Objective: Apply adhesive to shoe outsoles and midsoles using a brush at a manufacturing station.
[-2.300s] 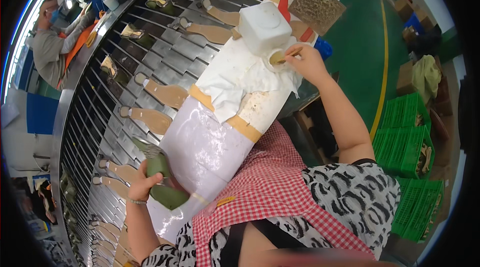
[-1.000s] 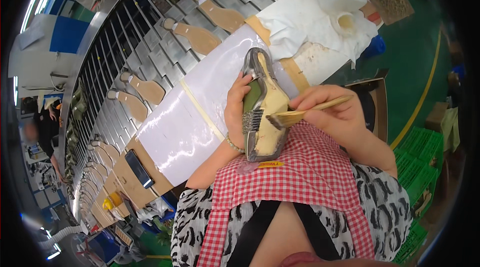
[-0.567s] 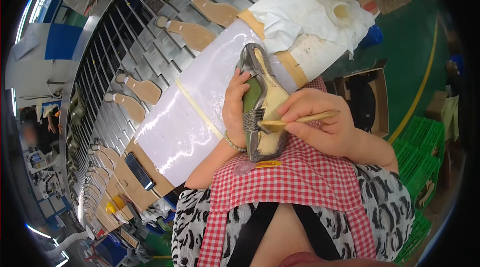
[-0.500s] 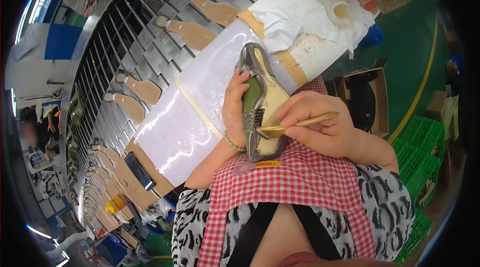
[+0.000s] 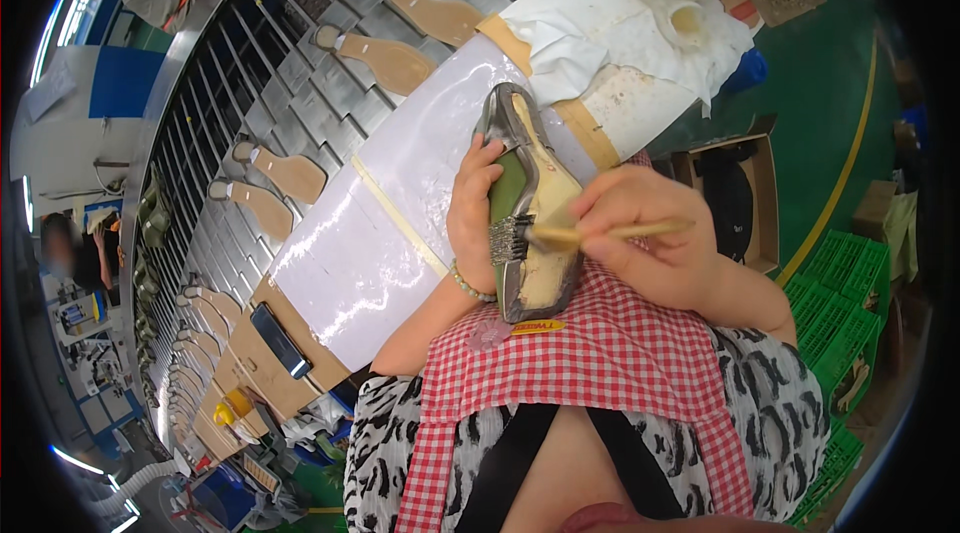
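A shoe upper [image 5: 512, 188] in green and dark grey, drawn over a last, is tilted so its pale underside [image 5: 552, 195] faces up. My left hand [image 5: 474, 208] wraps the shoe's left side, fingers on the green part and a beaded bracelet at the wrist. In my right hand [image 5: 650, 238] a wooden-handled brush [image 5: 640, 229] is pinched between thumb and fingers. The brush's blurred tip lies by the underside's left edge, next to a dark, glittery strap [image 5: 509, 239]. The shoe's heel end rests near my red-checked apron [image 5: 560, 363].
A slatted metal conveyor [image 5: 300, 103] carries several tan soles [image 5: 385, 63]. The worktable [image 5: 345, 243] holds a phone [image 5: 281, 340], a white cloth [image 5: 560, 53] and a small cup [image 5: 686, 23]. Green crates [image 5: 835, 308] and an open box [image 5: 735, 193] stand to the right.
The brush has moved up and slightly right along the underside, from near the heel end to beside the glittery strap. My left hand keeps its grip; the shoe has barely shifted.
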The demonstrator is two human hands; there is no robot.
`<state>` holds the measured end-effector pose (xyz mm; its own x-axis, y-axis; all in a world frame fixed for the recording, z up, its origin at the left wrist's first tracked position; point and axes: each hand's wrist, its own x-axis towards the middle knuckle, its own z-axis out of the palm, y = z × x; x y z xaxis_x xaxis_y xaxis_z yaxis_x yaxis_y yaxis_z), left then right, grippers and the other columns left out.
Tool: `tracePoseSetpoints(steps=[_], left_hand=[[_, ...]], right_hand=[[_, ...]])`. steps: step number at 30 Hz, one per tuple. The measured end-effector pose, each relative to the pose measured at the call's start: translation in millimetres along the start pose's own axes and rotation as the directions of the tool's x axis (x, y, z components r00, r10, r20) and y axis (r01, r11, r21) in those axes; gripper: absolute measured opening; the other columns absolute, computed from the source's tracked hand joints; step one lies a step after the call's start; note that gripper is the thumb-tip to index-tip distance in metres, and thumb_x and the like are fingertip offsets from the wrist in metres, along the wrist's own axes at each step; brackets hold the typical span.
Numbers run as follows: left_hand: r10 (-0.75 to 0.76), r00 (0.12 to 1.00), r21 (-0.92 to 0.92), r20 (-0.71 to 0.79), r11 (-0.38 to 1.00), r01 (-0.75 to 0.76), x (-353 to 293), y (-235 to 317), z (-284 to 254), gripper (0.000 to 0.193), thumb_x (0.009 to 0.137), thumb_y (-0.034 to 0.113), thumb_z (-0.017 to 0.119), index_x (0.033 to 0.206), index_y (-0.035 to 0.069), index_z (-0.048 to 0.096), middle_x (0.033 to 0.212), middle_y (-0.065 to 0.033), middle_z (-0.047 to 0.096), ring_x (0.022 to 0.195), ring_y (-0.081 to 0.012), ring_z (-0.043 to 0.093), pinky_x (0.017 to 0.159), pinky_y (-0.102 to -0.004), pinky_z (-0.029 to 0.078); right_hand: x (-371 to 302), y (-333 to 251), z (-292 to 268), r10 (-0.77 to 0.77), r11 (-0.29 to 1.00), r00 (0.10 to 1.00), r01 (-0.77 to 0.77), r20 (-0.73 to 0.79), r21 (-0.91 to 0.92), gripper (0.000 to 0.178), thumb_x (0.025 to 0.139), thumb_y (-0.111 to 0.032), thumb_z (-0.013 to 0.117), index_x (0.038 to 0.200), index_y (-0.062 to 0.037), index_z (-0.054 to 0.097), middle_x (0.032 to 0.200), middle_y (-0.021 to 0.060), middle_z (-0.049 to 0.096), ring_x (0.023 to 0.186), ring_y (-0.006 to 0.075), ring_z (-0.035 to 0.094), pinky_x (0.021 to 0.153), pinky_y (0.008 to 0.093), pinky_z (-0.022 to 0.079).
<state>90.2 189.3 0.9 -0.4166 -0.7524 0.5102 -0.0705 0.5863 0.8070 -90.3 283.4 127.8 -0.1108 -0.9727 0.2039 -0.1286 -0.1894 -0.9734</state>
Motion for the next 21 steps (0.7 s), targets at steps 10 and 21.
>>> tracePoseSetpoints(steps=[10,21], left_hand=[[-0.266,0.931,-0.354,0.250,0.870,0.343,49.0,6.2,-53.2,0.082,0.071,0.047,0.076,0.132,0.004,0.042,0.128,-0.0152,0.050,0.114,-0.0253,0.053,0.096,-0.0391,0.045],[-0.253,0.552,-0.394,0.795,0.476,0.786,60.1,13.9,-76.9,0.092,0.059,0.040,0.085,0.131,0.000,0.042,0.115,-0.0084,0.056,0.102,-0.0181,0.057,0.085,-0.0306,0.047]], right_hand=[[13.4,9.0,-18.9,0.197,0.593,0.979,-0.074,-0.056,0.802,0.017,0.091,-0.012,0.059,0.104,-0.0017,0.056,0.100,0.0109,0.064,0.092,0.0166,0.062,0.083,0.0319,0.050],[34.7,3.6,2.6,0.224,0.799,0.968,-0.116,-0.113,0.590,0.014,0.086,-0.004,0.062,0.099,-0.0008,0.060,0.096,0.0076,0.064,0.089,0.0132,0.061,0.080,0.0258,0.048]])
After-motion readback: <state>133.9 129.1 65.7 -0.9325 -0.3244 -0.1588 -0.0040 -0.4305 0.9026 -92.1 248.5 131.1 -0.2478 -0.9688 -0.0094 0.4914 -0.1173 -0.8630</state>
